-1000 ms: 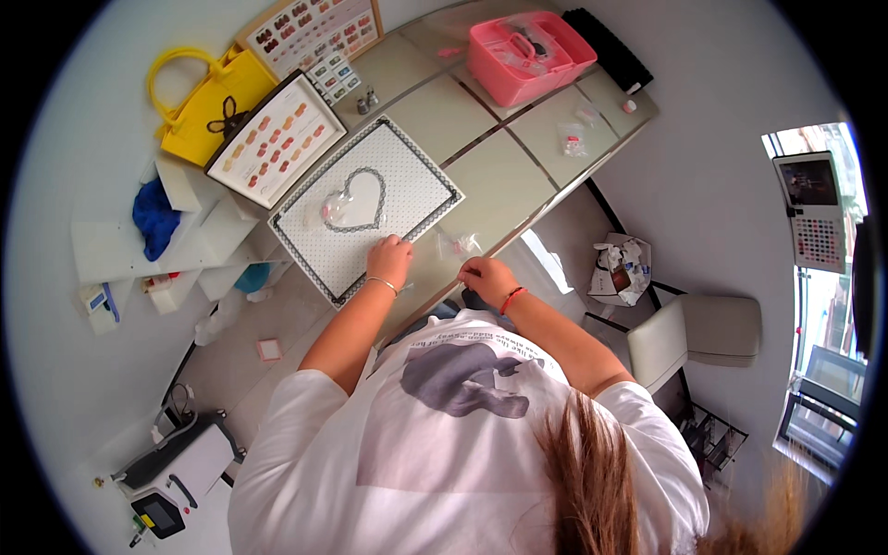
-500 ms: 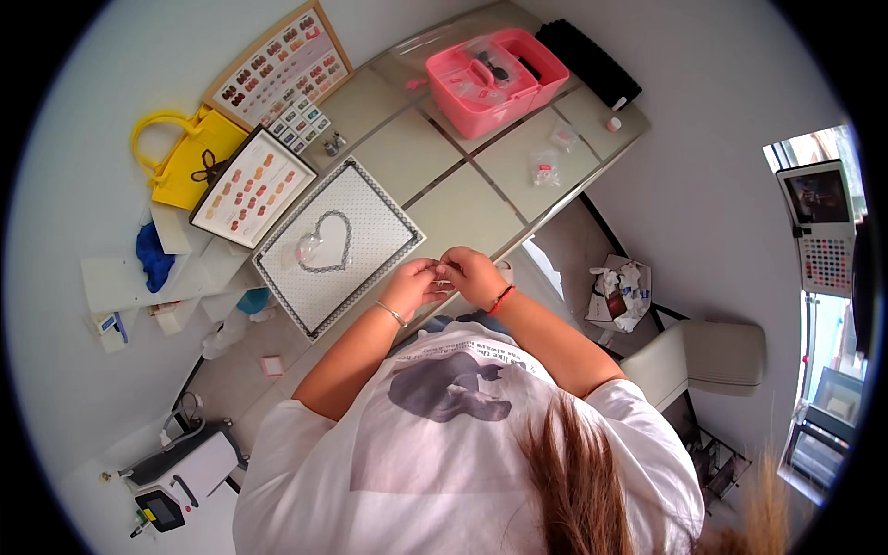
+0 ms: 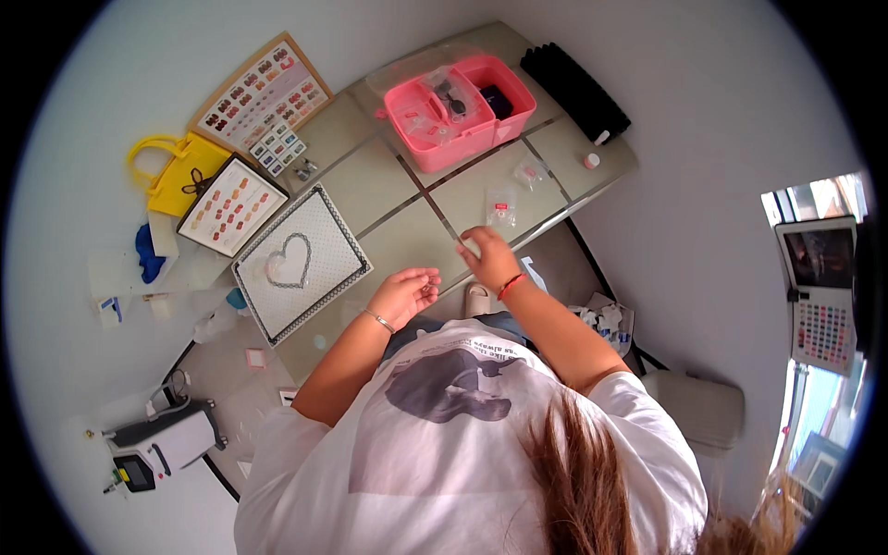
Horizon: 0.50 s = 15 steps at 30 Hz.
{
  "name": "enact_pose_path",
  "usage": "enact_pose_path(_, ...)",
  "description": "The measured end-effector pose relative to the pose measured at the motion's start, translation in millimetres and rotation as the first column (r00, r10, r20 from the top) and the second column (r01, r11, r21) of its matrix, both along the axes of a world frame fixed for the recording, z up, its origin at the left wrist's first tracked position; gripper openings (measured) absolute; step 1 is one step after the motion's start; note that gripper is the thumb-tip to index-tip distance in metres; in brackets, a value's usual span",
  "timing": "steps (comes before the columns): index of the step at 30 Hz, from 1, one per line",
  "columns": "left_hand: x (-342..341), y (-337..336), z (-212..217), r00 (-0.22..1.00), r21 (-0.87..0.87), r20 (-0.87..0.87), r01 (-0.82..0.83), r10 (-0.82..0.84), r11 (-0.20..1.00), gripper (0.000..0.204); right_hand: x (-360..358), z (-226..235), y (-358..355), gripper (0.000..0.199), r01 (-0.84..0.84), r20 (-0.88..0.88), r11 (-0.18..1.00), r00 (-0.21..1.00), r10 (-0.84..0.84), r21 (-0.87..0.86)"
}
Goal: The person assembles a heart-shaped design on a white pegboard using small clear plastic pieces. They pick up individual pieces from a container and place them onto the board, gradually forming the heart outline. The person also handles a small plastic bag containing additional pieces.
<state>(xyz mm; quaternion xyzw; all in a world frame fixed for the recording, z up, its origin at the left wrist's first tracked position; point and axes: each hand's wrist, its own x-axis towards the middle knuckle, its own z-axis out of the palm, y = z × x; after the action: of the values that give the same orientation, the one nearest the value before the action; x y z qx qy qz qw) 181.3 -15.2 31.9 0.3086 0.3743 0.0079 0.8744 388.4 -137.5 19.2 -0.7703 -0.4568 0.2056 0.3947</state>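
My left hand [image 3: 407, 293] is cupped palm-up over the table's near edge, fingers curled; whether anything lies in it is too small to tell. My right hand [image 3: 487, 259], with a red band at the wrist, pinches a small clear bag [image 3: 465, 242] just above the grey table [image 3: 388, 199]. A white square tray [image 3: 338, 242] with a heart outline [image 3: 291, 264] of small pieces lies left of both hands. Two more small clear bags [image 3: 502, 205] lie just beyond my right hand.
An open pink storage box [image 3: 467, 116] and a black ridged tray [image 3: 573, 88] sit at the table's far end. Framed sample boards [image 3: 231, 203], a yellow bag [image 3: 176, 171] and a blue object [image 3: 148, 252] lie at the left. A grey-white device [image 3: 162, 444] stands on the floor.
My hands left the heart tray, met at the table's near edge, then parted. The right hand now reaches out toward the small bags; the left has turned palm-up.
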Motion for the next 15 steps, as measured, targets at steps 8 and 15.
enact_pose_path(8, -25, -12, -6, 0.969, -0.075, -0.089, -0.238, 0.232, 0.968, 0.025, 94, -79, -19, 0.036, 0.074, 0.382, 0.915, 0.920, 0.091, -0.397)
enact_pose_path(15, -36, -23, -12, 0.918, -0.118, -0.103, -0.392, 0.382, 0.912, 0.023, 120, -95, -2, 0.011, 0.043, 0.226, 0.988, 0.974, -0.009, -0.146)
